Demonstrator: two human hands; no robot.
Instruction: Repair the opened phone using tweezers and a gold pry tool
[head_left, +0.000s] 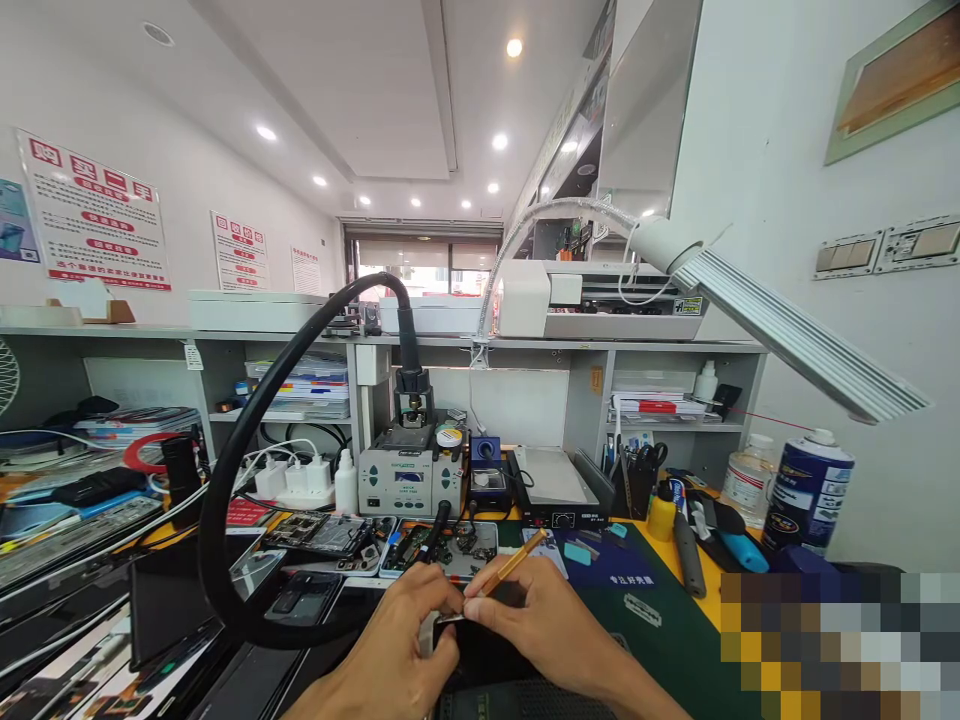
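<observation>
Tweezers (507, 567), gold-coloured and slim, sit pinched in your right hand (547, 625), slanting up and away toward the back of the workbench. Their lower tip meets a small dark device (480, 650) that lies at the near edge of the green work mat (675, 640); what kind of device it is you cannot tell from the head view. Your left hand (401, 635) is curled around that device's left side, fingers closed on it and thumb close to the tweezer tip.

Just beyond your hands, a tray of circuit boards (442, 550) rests on the bench, with an opened phone (322, 535) to its left. Behind them stands a hot-air rework station (409, 475), its thick black hose (225, 500) looping out to the left and round toward the near edge. A small blue soldering station (487, 478) is just beside it on the right. A blue spray can (810, 490) stands near the right wall, under the lamp head (787, 335).
</observation>
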